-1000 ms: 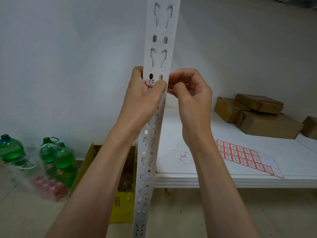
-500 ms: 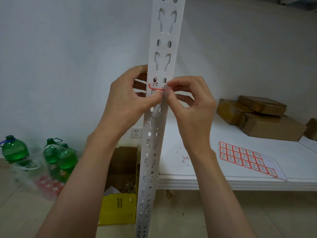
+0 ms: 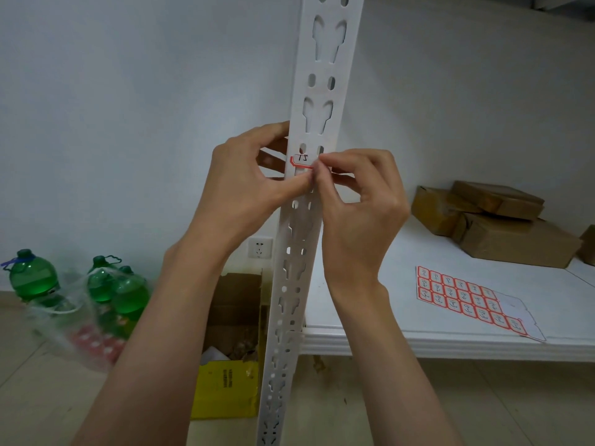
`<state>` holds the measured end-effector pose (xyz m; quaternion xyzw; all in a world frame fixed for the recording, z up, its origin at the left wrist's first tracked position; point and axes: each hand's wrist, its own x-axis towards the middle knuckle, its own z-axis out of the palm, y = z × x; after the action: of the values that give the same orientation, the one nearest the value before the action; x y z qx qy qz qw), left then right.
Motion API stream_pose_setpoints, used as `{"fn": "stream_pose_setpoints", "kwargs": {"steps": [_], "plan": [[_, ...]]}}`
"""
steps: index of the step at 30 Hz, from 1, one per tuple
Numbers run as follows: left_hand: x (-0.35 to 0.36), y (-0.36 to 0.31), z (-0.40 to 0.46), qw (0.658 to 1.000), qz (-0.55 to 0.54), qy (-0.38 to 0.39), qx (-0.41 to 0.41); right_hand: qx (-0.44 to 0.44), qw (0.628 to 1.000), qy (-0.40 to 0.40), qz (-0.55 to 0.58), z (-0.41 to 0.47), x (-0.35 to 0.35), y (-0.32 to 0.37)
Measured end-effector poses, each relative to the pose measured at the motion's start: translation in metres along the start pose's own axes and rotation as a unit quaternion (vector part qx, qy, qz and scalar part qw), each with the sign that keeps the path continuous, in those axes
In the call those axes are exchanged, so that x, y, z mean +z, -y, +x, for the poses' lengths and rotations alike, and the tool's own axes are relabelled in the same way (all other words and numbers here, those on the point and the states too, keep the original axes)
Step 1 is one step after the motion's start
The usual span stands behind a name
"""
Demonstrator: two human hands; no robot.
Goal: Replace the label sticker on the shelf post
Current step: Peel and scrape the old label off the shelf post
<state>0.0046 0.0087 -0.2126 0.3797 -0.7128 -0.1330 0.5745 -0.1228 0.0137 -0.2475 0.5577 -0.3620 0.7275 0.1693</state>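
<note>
A white slotted shelf post point(image 3: 325, 75) rises through the middle of the view. A small red-bordered label sticker point(image 3: 301, 160) with black writing sits on it at hand height. My left hand point(image 3: 248, 185) wraps round the post from the left, its thumb pressing the post face just below the sticker. My right hand point(image 3: 357, 201) pinches the sticker's lower right edge with thumb and forefinger. A sheet of red-bordered stickers point(image 3: 467, 299) lies on the white shelf point(image 3: 418, 342) to the right.
Brown cardboard parcels point(image 3: 502, 226) are stacked at the back right of the shelf. On the floor to the left stand green bottles point(image 3: 32, 278) and a plastic bag point(image 3: 96, 317). An open carton with a yellow flap point(image 3: 228, 384) sits beside the post. A wall socket point(image 3: 259, 247) is behind.
The view has tilted so the post appears further right. My left thumb slid off the sticker to just below it, and my right fingers came in and pinched the sticker's lower right edge.
</note>
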Motion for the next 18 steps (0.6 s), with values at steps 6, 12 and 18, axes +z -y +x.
{"fn": "stream_pose_setpoints", "kwargs": {"steps": [6,12,18], "plan": [[-0.0011,-0.0006,-0.0006,1.0,-0.017,-0.001,0.0,0.041,0.999,0.017,0.0,0.0042,0.0022,0.0066],[-0.0008,0.0024,0.0009,1.0,0.0,-0.002,0.001,0.093,0.994,-0.016,0.051,0.0061,-0.003,0.0014],[-0.001,0.0025,0.0013,1.0,0.003,-0.002,0.002,0.087,0.993,-0.017,0.073,0.0031,-0.0026,0.0008]]}}
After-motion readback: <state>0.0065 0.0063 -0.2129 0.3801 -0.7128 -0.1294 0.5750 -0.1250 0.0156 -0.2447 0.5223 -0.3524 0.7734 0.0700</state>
